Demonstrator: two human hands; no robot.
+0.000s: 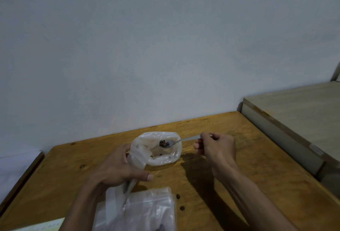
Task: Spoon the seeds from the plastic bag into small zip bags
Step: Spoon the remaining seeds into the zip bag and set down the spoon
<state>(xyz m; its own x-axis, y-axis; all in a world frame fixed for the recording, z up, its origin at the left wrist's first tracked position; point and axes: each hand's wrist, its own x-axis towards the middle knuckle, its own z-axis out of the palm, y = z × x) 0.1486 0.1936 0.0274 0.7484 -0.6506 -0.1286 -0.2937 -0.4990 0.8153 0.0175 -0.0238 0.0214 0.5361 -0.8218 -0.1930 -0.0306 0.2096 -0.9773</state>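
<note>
spoon (176, 140) of seeds (164, 143), labels seemingly unreadable

The left hand (117, 168) is covering part of a small zip bag (137, 155), and its fingertips are lying hidden behind the plastic. The spoon (172, 142) handle is disappearing inside the right hand (215, 147). The stack of clear bags (139, 210) is running off the bottom edge, as is a pale sheet (42, 226) at lower left. Both forearms are being cut off there too.
</note>
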